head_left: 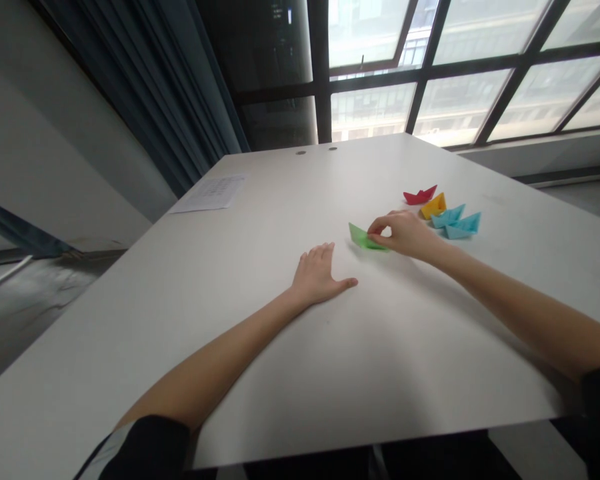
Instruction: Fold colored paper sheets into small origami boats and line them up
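Observation:
A green paper boat (363, 237) is pinched between the thumb and fingers of my right hand (399, 232), low over the table; I cannot tell whether it touches the surface. My left hand (318, 277) lies flat on the white table (260, 253), thumb stretched to the right, holding nothing. Just beyond my right hand sit a red paper boat (420, 195), a yellow paper boat (433, 206) and two light-blue paper boats (463, 227) close together. The fingers hide part of the green boat.
A printed sheet of paper (211, 194) lies near the table's far left edge. Two round cable holes (301, 153) show at the far end. Behind the table are a blue curtain (145, 73) and a large window (375, 107).

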### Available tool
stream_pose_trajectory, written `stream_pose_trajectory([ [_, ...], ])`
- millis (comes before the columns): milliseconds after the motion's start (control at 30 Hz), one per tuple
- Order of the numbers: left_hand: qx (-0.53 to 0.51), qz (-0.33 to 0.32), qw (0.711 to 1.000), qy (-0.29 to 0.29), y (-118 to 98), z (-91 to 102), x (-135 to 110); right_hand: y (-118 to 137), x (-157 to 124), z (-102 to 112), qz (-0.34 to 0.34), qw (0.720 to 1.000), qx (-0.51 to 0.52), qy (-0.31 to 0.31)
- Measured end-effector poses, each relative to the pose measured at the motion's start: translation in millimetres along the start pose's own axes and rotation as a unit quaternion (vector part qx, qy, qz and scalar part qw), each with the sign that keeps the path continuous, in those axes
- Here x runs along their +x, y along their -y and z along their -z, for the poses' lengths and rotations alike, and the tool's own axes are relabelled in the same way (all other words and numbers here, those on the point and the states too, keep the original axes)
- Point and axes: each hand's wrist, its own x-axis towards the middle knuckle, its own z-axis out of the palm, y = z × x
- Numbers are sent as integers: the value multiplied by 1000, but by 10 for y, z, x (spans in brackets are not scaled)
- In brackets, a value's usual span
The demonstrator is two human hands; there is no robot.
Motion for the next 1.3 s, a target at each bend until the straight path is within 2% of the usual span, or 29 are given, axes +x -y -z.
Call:
stream_pose_trajectory([
  [100, 41, -3, 999, 30, -11, -4, -9, -257, 72, 37, -137, 989, -9, -46],
  [200, 55, -6, 998, 37, -14, 1, -14, -557, 150, 35, -207, 975, -57, -64],
  [433, 68, -9, 997, 32, 7, -7, -24, -1045, 306, -58, -254, 953, -156, -51],
  [633, 69, -8, 997, 35, 5, 3, -26, -1230, 339, -163, -251, 950, -177, -59],
  [767, 66, -7, 997, 33, 5, 2, -25, -1254, 322, -146, -256, 943, -203, -64],
  [900, 65, -9, 997, 33, -5, 3, -17, -1150, 329, -47, -239, 945, -214, -62],
  [1000, 67, -7, 997, 39, -36, 22, -11, -951, 321, 0, -222, 950, -207, -74],
  [1067, 70, -10, 996, 47, -57, 47, -7, -768, 278, -13, -164, 969, -169, -81],
  [1167, 75, -23, 995, 55, -53, 106, 6, -490, 143, -92, -46, 993, -92, -49],
  [1300, 81, -14, 994, 72, 50, 213, 43, -307, -87, -225, 77, 997, -3, 23],
])
